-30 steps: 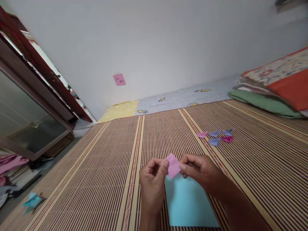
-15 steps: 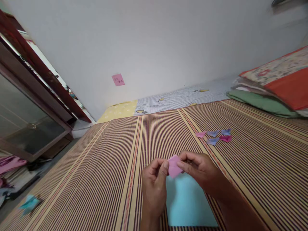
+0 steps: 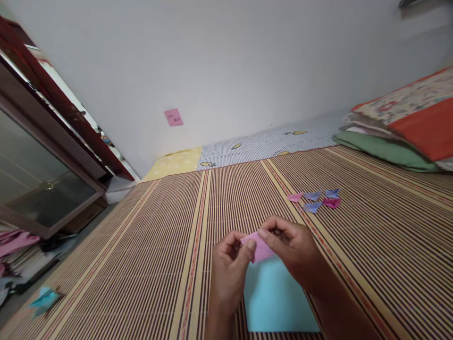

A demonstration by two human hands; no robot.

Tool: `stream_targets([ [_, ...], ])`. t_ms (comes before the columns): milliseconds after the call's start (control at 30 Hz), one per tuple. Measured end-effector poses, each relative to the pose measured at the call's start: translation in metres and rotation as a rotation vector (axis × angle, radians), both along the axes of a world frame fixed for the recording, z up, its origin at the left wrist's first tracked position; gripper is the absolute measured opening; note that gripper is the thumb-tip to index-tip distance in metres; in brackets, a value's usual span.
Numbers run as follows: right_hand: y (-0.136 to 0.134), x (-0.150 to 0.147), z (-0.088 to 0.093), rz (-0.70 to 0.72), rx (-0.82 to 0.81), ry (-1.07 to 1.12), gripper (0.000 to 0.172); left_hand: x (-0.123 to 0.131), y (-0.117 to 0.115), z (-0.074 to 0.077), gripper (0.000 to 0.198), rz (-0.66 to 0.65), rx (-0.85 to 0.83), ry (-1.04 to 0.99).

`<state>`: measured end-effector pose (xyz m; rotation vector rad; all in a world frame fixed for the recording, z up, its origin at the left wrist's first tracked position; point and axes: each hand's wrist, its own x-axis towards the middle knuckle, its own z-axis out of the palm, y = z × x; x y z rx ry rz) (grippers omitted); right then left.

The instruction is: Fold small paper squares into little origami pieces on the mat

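Observation:
A small folded piece of pink paper (image 3: 262,250) is held up between both hands. My left hand (image 3: 231,264) pinches its left side, thumb in front. My right hand (image 3: 288,243) grips the upper right edge between thumb and fingers, which partly hide the paper. Just below lies a light blue sheet (image 3: 278,297), flat on the striped mat. Farther off to the right, several small folded paper pieces sit in two rows: a pink one (image 3: 295,197), a magenta one (image 3: 331,203) and blue ones (image 3: 313,208).
The striped mat (image 3: 152,245) spreads across the view. At the far right are stacked folded bedding and a pillow (image 3: 424,127). A turquoise folded paper (image 3: 45,300) rests near the mat's left edge. A pink note (image 3: 173,117) is stuck on the wall; a glass-paned door (image 3: 46,174) stands left.
The pink paper has turned and now shows a wider face. My left thumb has slid rightward over it, and my right thumb has moved up to its top edge.

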<state>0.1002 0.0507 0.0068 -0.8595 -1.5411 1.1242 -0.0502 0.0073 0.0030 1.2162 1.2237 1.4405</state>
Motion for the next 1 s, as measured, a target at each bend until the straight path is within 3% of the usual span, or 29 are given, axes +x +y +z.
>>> stream_targets([
  [300,0.004,-0.002,-0.005,0.051,-0.108,0.082,0.023,0.006,-0.001,-0.005,0.039,0.003,0.002,-0.073],
  [467,0.007,0.004,-0.009,0.167,-0.122,-0.024,0.024,0.004,0.0,-0.008,0.038,0.105,0.047,-0.082],
  [633,0.005,0.007,-0.007,0.21,-0.093,-0.05,0.025,0.004,0.001,-0.01,0.033,0.13,0.034,-0.265],
  [1000,0.006,0.006,-0.008,0.177,-0.066,-0.086,0.024,0.01,0.006,-0.011,0.032,0.182,0.046,-0.371],
])
